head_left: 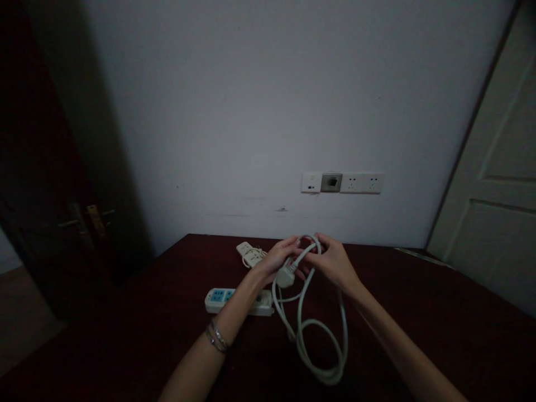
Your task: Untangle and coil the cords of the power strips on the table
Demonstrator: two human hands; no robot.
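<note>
A white power cord (320, 375) hangs in loose loops between my hands above the dark red table. My left hand (280, 258) is closed around part of the cord, with its white plug (286, 277) hanging at the palm. My right hand (333, 259) pinches the cord near the top of the loop, thumb and fingers together. Below my left forearm lies a white power strip with blue sockets (216, 296), partly hidden by the arm. Behind my left wrist is a second, smaller white power strip (247, 251) with its thin cord bundled against it.
The dark red table (389, 329) backs onto a pale wall. A row of wall sockets (360, 183) and a grey switch plate (330, 182) sit above its far edge. A dark door with a brass handle (97, 219) stands at left, a pale door (498, 223) at right.
</note>
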